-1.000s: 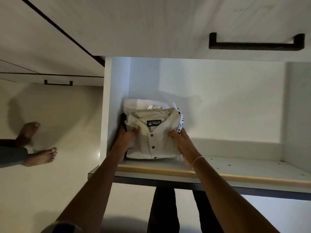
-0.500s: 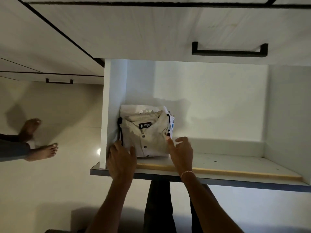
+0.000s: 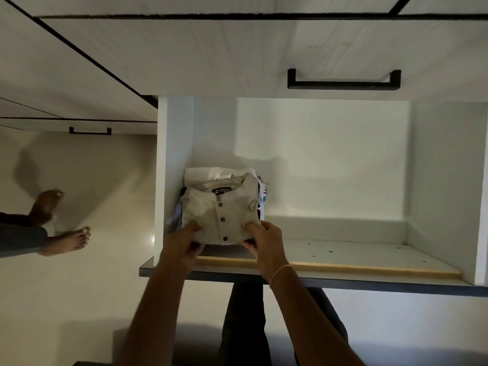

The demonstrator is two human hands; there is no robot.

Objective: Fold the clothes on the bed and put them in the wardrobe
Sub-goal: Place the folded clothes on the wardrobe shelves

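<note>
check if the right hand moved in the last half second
Yes: the right hand shifted left, toward the wardrobe's left wall, and grips the near edge of the beige shirt.

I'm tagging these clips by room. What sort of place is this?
Likely a home bedroom, at a wardrobe: folded shirts stacked on an open shelf, white fronts with black bar handles, and someone's bare feet on the floor.

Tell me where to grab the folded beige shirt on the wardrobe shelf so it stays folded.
Take the shirt by its near folded edge, one grip at each front corner, coming from the open front. It lies flat on a pile, close to the left wall, so that side is blocked. The left hand and right hand hold it there.
</note>
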